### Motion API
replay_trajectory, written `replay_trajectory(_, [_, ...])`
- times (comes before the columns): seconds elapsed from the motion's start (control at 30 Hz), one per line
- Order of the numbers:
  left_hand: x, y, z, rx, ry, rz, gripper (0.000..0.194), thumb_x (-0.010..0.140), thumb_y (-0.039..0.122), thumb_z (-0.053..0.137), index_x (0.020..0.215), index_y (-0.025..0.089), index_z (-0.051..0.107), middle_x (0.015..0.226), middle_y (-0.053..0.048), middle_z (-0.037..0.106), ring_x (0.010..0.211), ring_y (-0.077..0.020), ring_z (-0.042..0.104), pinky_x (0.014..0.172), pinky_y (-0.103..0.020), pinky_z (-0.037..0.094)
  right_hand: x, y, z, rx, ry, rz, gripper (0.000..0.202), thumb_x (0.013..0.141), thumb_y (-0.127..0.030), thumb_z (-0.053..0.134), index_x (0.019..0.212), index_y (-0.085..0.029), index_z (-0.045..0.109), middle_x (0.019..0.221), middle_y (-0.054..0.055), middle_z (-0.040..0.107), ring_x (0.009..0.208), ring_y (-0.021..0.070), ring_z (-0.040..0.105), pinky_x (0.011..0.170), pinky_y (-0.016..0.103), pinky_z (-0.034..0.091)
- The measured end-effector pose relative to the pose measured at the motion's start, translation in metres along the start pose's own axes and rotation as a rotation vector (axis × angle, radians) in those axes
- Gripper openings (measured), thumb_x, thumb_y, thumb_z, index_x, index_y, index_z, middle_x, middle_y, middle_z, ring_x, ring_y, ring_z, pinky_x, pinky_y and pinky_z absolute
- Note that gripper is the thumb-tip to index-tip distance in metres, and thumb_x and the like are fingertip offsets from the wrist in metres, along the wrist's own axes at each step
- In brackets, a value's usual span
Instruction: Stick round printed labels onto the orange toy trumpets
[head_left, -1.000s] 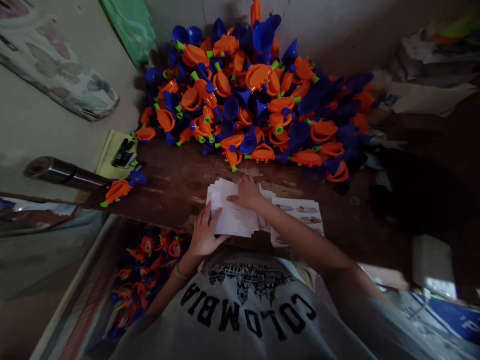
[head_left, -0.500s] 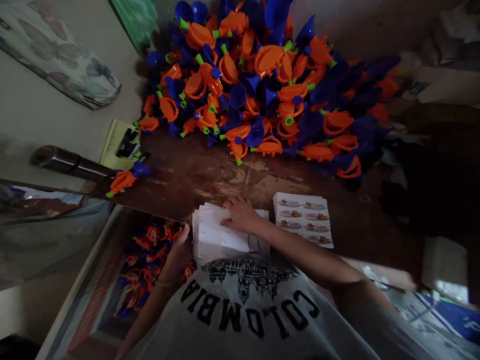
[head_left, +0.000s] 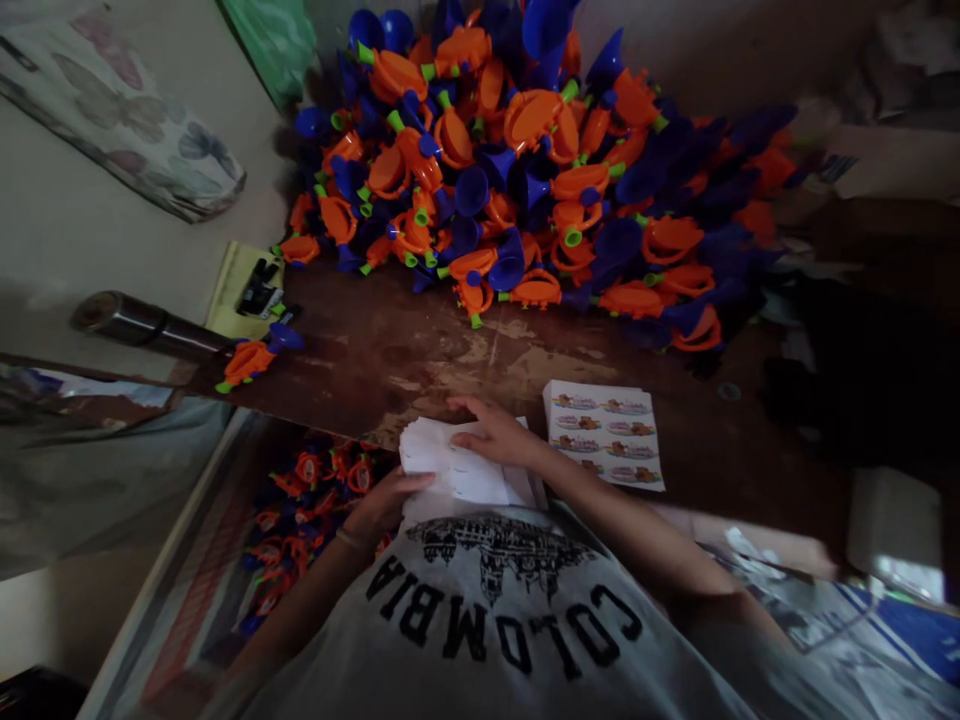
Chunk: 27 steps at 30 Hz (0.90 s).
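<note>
A stack of white paper sheets [head_left: 431, 455] lies at the table's front edge, close against my body. My left hand [head_left: 386, 500] pinches the stack's near left edge, thumb on top and the other fingers mostly hidden. My right hand [head_left: 496, 436] rests over the right part of the stack, thumb and fingers stretched apart. Just right of it lies a second stack, sticker sheets [head_left: 604, 435] printed with small colourful logos in rows.
Orange and blue toy trumpets [head_left: 525, 180] are heaped along the back of the table. One toy trumpet [head_left: 249, 362] lies by a dark cylinder [head_left: 161, 330] at left. More trumpets [head_left: 300, 520] fill a container below the left edge. A yellow pad [head_left: 229, 290] sits at the wall.
My left hand has moved right from beside the white sheets onto their edge. The stack's left side has shifted right and looks more gathered. My right hand has moved slightly right, its fingers spread wider.
</note>
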<state>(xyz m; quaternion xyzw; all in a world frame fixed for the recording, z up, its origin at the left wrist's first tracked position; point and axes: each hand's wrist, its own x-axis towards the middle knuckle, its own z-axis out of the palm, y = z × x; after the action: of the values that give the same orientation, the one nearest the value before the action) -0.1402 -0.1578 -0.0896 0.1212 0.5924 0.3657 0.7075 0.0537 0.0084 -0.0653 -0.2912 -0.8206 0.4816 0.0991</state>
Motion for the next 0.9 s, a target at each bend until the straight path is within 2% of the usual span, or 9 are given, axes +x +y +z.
replay_trajectory(0.1, [-0.011,0.007,0.002,0.047,0.041,0.061,0.067,0.067,0.045,0.091,0.124,0.015,0.078,0.116,-0.015,0.084,0.122,-0.0393,0.076,0.111,-0.053,0.058,-0.021,0.012,-0.017,0.036,0.209,0.052,0.067,0.103,-0.049,0.059,0.161,-0.021,0.039,0.168,0.020,0.048,0.158,0.0324,0.045,0.131,0.058,0.036])
replay_trajectory(0.17, [-0.018,0.015,0.000,0.187,0.131,0.202,0.066,0.073,0.047,0.087,0.131,0.018,0.075,0.121,-0.013,0.082,0.129,-0.0376,0.072,0.117,-0.053,0.054,-0.038,0.021,-0.031,0.124,0.309,0.077,0.083,0.102,-0.062,0.056,0.167,-0.021,0.025,0.175,0.021,0.035,0.165,0.0324,0.034,0.135,0.058,0.029])
replay_trajectory(0.23, [-0.021,0.029,-0.004,0.402,0.216,0.393,0.062,0.078,0.051,0.083,0.132,0.020,0.075,0.122,-0.012,0.082,0.131,-0.0360,0.071,0.121,-0.053,0.052,-0.052,0.028,-0.040,0.248,0.280,0.082,0.105,0.094,-0.076,0.060,0.171,-0.021,0.014,0.180,0.022,0.024,0.169,0.0333,0.026,0.137,0.057,0.025])
replay_trajectory(0.33, [-0.016,0.052,-0.010,0.653,0.247,0.630,0.052,0.084,0.059,0.076,0.120,0.022,0.080,0.111,-0.010,0.084,0.123,-0.0342,0.074,0.120,-0.053,0.054,-0.059,0.030,-0.042,0.339,0.127,0.068,0.137,0.076,-0.086,0.074,0.173,-0.020,0.002,0.182,0.024,0.014,0.171,0.0374,0.018,0.137,0.060,0.022])
replay_trajectory(0.4, [-0.008,0.067,-0.011,0.714,0.230,0.737,0.043,0.085,0.060,0.076,0.106,0.024,0.083,0.104,-0.009,0.085,0.116,-0.0337,0.077,0.117,-0.052,0.057,-0.056,0.027,-0.038,0.334,0.124,0.046,0.145,0.071,-0.083,0.081,0.173,-0.020,0.001,0.182,0.024,0.016,0.170,0.0388,0.019,0.138,0.060,0.020])
replay_trajectory(0.5, [0.007,0.081,-0.008,0.706,0.175,0.857,0.039,0.081,0.062,0.081,0.089,0.024,0.082,0.098,-0.007,0.085,0.103,-0.0317,0.080,0.104,-0.048,0.064,-0.047,0.026,-0.034,0.335,0.277,-0.026,0.136,0.077,-0.076,0.082,0.173,-0.023,0.003,0.179,0.021,0.025,0.166,0.0377,0.032,0.137,0.057,0.026])
replay_trajectory(0.6, [0.027,0.087,-0.002,0.674,0.150,0.938,0.044,0.080,0.062,0.084,0.099,0.022,0.080,0.104,-0.009,0.084,0.098,-0.0278,0.080,0.095,-0.043,0.066,-0.039,0.036,-0.040,0.317,0.439,-0.074,0.125,0.084,-0.070,0.079,0.172,-0.023,0.003,0.172,0.022,0.035,0.157,0.0373,0.045,0.131,0.057,0.038])
replay_trajectory(0.73, [0.054,0.080,0.005,0.645,0.189,0.971,0.066,0.066,0.059,0.096,0.113,0.017,0.076,0.114,-0.014,0.083,0.107,-0.0305,0.078,0.101,-0.048,0.064,-0.034,0.059,-0.048,0.203,0.452,-0.008,0.123,0.074,-0.074,0.084,0.166,-0.019,0.024,0.167,0.024,0.043,0.158,0.0422,0.043,0.133,0.063,0.033])
replay_trajectory(0.9, [0.071,0.057,0.021,0.607,0.262,0.975,0.054,0.077,0.060,0.088,0.105,0.016,0.077,0.110,-0.015,0.082,0.108,-0.0313,0.077,0.107,-0.053,0.061,-0.027,0.061,-0.031,0.199,0.419,0.044,0.089,0.086,-0.066,0.077,0.155,-0.020,0.044,0.143,0.019,0.066,0.135,0.0385,0.064,0.121,0.061,0.049])
